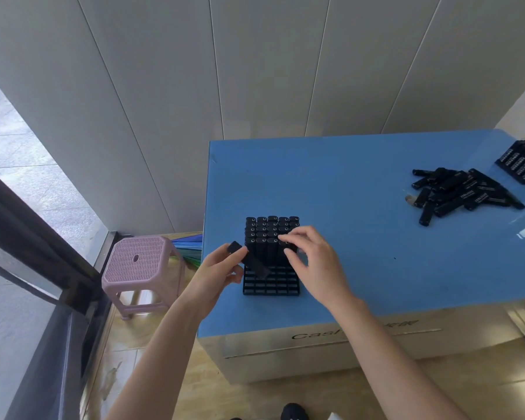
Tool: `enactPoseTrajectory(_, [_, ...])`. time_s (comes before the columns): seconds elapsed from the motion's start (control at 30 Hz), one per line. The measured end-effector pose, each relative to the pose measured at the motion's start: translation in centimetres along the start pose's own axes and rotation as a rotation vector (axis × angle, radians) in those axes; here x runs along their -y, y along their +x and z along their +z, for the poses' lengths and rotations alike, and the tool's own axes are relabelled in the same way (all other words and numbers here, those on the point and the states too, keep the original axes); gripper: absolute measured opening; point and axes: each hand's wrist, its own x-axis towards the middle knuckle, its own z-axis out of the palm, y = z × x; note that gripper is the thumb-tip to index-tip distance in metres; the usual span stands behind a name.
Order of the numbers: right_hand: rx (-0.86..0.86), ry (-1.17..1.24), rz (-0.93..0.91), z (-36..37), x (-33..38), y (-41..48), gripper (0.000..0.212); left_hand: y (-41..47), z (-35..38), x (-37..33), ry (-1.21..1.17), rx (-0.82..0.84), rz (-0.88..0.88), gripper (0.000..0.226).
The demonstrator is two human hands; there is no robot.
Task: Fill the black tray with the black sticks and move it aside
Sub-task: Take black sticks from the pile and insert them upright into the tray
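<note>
Sticks (270, 234) stand packed in the far rows of the black tray (270, 287), which sits near the tabletop's (361, 253) left edge; its near rows are bare. Of the hands, the left hand (222, 268) pinches one stick (250, 260), tilted over the tray. The right hand (311, 262) curls over the standing ones; whether it grips any, I cannot tell. Entering aslant, the tilted stick may jam or topple its neighbours. The loose pile (461, 192) lies well apart.

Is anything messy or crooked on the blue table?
Yes, a bit. The loose sticks at the far right lie in a jumbled heap, crossing every which way, unlike the upright rows in the black tray. The stick the left hand holds is tilted. Nothing looks broken.
</note>
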Motion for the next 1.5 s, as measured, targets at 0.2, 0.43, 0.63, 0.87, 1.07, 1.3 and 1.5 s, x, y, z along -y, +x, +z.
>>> enactPoseTrajectory(0.2, [0.135,0.440,0.263,0.3,2.4,-2.1,0.025,0.3,0.8,0.2,0.022,-0.032,0.062,0.012])
enactPoseTrajectory(0.43, [-0.098,0.718,0.414,-1.0,1.6,-2.0,0.021,0.0,2.3,0.9,0.384,-0.143,0.178,0.016])
enactPoseTrajectory(0.63, [-0.113,0.237,0.235,-3.7,-0.7,-0.9,0.016,0.1,-0.1,0.8,1.146,-0.281,0.387,0.019])
enactPoseTrajectory(0.87, [-0.083,0.009,0.074,-2.7,-1.4,0.0,0.010,0.2,-1.6,0.7,1.330,-0.222,0.346,0.025])
enactPoseTrajectory(1.07, [-0.097,-0.024,0.056,-1.4,-2.0,0.4,0.014,-0.2,-2.1,0.7,1.331,-0.219,0.318,0.025])
enactPoseTrajectory(1.3, [-0.070,-0.081,-0.039,-0.5,-1.9,0.7,0.009,-0.5,-2.4,0.7,1.325,-0.216,0.302,0.025])
enactPoseTrajectory(1.5, [-0.142,-0.251,-0.034,-0.1,-1.6,-0.9,0.023,-0.8,-2.4,0.5,1.303,-0.195,0.333,0.025])
